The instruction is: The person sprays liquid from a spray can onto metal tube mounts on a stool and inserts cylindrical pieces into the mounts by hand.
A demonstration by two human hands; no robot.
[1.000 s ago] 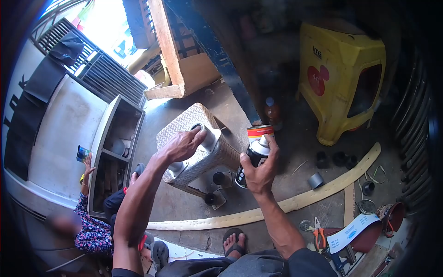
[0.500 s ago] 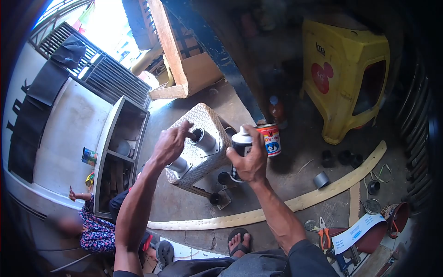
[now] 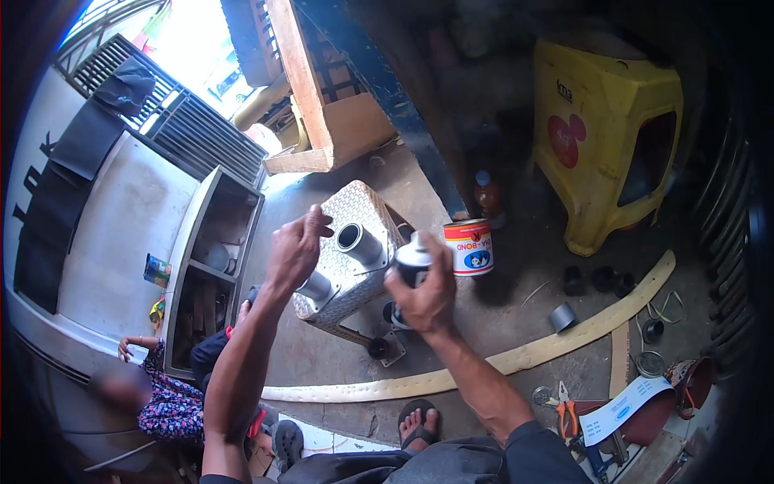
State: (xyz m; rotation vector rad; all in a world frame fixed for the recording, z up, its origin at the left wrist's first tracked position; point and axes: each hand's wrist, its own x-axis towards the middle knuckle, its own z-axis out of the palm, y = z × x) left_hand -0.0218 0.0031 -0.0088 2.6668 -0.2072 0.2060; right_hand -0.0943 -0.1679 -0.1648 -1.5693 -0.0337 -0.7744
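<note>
My right hand (image 3: 426,292) is wrapped round a spray can (image 3: 414,260) with a black body and a white top, held beside the stool. My left hand (image 3: 295,248) is just left of an upright grey tube (image 3: 360,244), its fingers partly stretched out and apart, holding nothing I can see. The tube has a square base plate and an open dark mouth. It stands on a woven-pattern stool (image 3: 355,202). A second grey tube (image 3: 317,285) stands on the stool's near side, partly hidden by my left wrist.
A red and white glue can (image 3: 468,248) stands right of the spray can. Beyond are a bottle (image 3: 486,194) and a yellow stool (image 3: 605,137). A long pale strip (image 3: 516,355) curves across the floor. Pliers (image 3: 567,410) lie at lower right. Another person (image 3: 169,403) is at lower left.
My left hand has drawn back from the tube's mouth, up and to the left. The spray can in my right hand has shifted slightly left and tilted, uncovering more of the glue can.
</note>
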